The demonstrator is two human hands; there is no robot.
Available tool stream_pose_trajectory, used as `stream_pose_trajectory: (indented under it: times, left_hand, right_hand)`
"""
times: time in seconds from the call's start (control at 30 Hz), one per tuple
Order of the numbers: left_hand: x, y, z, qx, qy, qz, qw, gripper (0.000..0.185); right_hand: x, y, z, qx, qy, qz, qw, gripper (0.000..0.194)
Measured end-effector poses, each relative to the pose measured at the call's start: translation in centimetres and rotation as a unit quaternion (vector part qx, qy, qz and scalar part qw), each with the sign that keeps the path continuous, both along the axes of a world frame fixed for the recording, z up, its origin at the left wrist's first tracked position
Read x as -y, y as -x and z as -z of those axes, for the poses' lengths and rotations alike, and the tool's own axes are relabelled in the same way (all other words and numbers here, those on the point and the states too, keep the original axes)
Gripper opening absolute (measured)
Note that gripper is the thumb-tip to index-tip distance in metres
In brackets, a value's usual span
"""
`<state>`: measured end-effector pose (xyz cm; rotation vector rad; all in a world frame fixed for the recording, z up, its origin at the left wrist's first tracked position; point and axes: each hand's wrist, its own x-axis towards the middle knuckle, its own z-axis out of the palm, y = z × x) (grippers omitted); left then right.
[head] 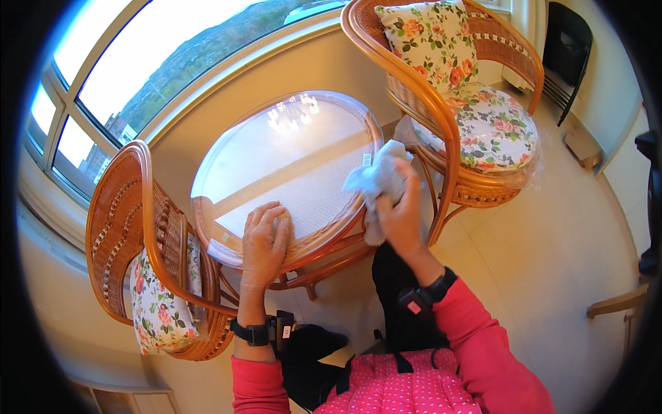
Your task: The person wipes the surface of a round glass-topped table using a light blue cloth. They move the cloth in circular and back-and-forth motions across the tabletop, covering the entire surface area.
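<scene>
Before me stands an oval rattan table with a glass top (289, 160), its surface reflecting a lit chandelier and the window. My left hand (265, 240) rests on the glass at the near edge, fingers bent, over a small tan item (285, 227) that it mostly hides; whether it grips this cannot be told. A crumpled pale grey-blue cloth (385, 181) is in my right hand (406, 212), at the table's right rim. Part of the cloth hangs down beside the edge. A small pale sticker (366, 159) lies at the glass's right side.
A rattan armchair (449, 119) with a floral cushion and pillow stands at the right, another rattan chair (146, 207) at the left. The window frame (248, 64) runs behind the table. A black folding chair (567, 52) and flat cardboard (583, 147) are at the far right.
</scene>
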<state>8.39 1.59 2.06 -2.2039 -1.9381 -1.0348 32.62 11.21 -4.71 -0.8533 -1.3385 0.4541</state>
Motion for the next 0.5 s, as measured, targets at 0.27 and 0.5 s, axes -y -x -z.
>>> stream_pose_trajectory:
  times: [0.27,0.5]
  left_hand:
    - [-0.1,-0.9,-0.4,-0.036,0.010,-0.029,0.999,0.024]
    - [0.0,-0.8,-0.2,-0.036,0.007,-0.020,0.999,0.024]
  right_hand:
    - [5.0,3.2,5.1,-0.076,0.041,-0.017,0.996,0.061]
    - [9.4,4.7,7.8,0.082,-0.025,-0.053,0.995,0.066]
